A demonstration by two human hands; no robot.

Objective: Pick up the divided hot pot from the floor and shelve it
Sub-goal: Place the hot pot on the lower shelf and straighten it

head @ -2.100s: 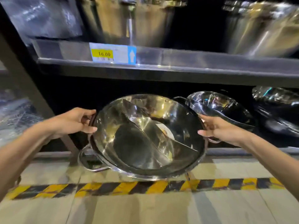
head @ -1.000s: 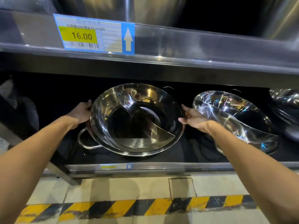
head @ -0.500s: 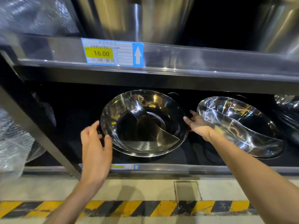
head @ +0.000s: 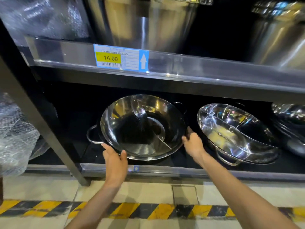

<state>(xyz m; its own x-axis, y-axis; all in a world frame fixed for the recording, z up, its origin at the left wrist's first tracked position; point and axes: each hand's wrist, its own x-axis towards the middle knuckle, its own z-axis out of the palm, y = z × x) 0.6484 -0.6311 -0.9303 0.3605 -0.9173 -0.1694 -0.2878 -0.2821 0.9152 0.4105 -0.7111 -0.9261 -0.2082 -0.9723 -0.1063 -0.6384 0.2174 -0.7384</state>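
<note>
The divided hot pot [head: 142, 129], shiny steel with a curved partition and loop handles, rests tilted toward me on the dark bottom shelf [head: 165, 170]. A second loop handle [head: 92, 134] shows under its left side, perhaps from a pot below. My left hand [head: 115, 160] grips the pot's front-left rim, thumb over the edge. My right hand [head: 193, 144] has its fingers curled on the right rim.
Another divided pot [head: 234, 133] sits tilted just right of my right hand, with more cookware [head: 290, 119] beyond. Tall steel stockpots [head: 140, 22] stand on the upper shelf above a 16.00 price tag [head: 120, 57]. At left are a slanted shelf post [head: 41, 126] and bubble-wrapped goods [head: 14, 138]. Hazard tape [head: 148, 210] crosses the floor.
The pot went from above the floor onto the bottom shelf. My left hand came off its left side, then took the front-left rim. My right hand stayed on the right rim.
</note>
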